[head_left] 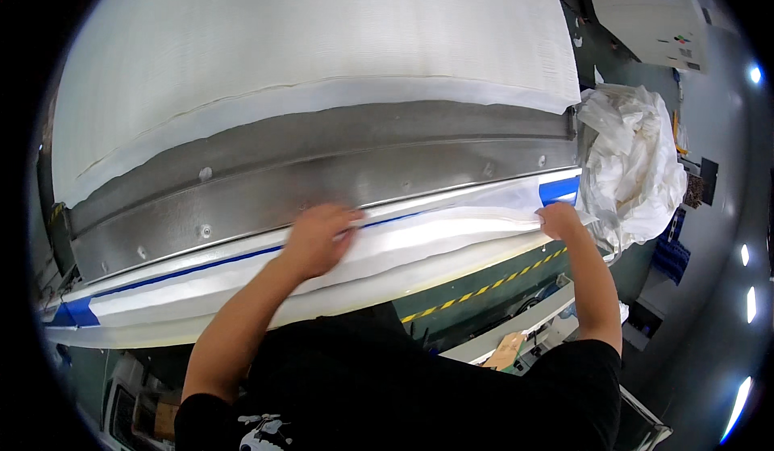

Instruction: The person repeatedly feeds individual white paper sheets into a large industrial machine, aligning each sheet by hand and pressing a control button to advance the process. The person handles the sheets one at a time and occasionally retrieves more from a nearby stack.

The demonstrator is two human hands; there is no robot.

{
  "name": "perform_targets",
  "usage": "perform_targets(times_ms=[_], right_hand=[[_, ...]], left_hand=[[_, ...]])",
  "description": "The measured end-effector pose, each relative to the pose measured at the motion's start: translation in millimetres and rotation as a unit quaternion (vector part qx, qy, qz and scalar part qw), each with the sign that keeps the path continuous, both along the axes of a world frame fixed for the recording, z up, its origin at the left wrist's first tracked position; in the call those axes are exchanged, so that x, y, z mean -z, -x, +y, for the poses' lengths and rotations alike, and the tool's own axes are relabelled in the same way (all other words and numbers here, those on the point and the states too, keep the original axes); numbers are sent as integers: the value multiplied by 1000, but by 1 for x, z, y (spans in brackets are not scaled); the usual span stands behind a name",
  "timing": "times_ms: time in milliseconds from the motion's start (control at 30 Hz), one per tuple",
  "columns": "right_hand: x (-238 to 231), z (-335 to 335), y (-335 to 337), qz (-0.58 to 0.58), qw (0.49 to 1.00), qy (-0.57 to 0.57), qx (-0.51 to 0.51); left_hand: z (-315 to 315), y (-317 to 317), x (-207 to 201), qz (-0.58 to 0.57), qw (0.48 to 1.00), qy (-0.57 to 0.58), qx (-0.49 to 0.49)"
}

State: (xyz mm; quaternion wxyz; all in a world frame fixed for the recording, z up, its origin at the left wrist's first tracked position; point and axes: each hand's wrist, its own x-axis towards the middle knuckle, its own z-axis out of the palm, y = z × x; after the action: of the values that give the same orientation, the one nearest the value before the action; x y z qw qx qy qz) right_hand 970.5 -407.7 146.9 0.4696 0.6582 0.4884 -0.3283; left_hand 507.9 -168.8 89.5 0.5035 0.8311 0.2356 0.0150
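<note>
The white strip runs left to right, long axis climbing a bit toward the right end, and it looks bowed in this view. It's thin and soft-looking, kinda wavy along the edges. It lies along the near side of the grey metal plate. Right hand has its grip pinched on the strip's right end, just beside a blue band. Left hand is around mid-length, fingers bent, can't tell if they're clamped on anything.
</note>
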Motion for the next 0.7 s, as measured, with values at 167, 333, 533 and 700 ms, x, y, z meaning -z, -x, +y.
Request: perform_targets(times_ms=[167,333,533,700], right_hand=[[-20,-1,48,130,983,-109,-66],[-29,12,87,194,976,-100,6],[-11,47,104,221,955,24,197],[38,66,102,260,933,107,226]], left_hand=[[-44,-89,4,-119,987,94,47],[-53,-114,21,104,951,218,195],[-36,-86,14,156,936,262,178],[30,-33,-12,75,970,231,-13]])
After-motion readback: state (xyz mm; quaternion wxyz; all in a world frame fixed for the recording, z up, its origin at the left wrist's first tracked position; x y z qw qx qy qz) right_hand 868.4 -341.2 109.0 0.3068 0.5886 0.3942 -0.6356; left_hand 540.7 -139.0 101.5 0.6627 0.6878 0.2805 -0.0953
